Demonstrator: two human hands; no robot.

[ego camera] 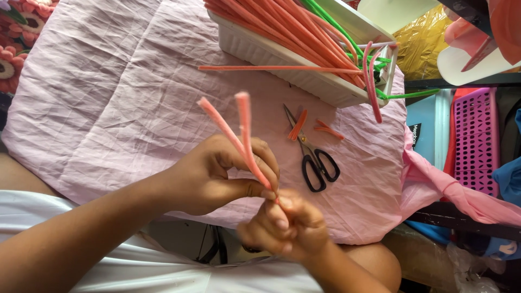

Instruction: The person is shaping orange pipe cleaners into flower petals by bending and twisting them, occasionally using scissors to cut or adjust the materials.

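My left hand (217, 173) pinches a bunch of pink pipe cleaners (239, 127) whose free ends fan upward. Just below it, my right hand (287, 222) is closed on the lower end of the same bunch, slightly blurred. Both hands hover over the near edge of a wrinkled pink cloth (119, 92).
Black-handled scissors (315, 157) lie on the cloth beside short orange cut pieces (297, 125). A white tray (304, 76) at the back holds many orange and several green pipe cleaners; one long orange one (271, 68) sticks out left. A pink perforated basket (476, 138) stands at right.
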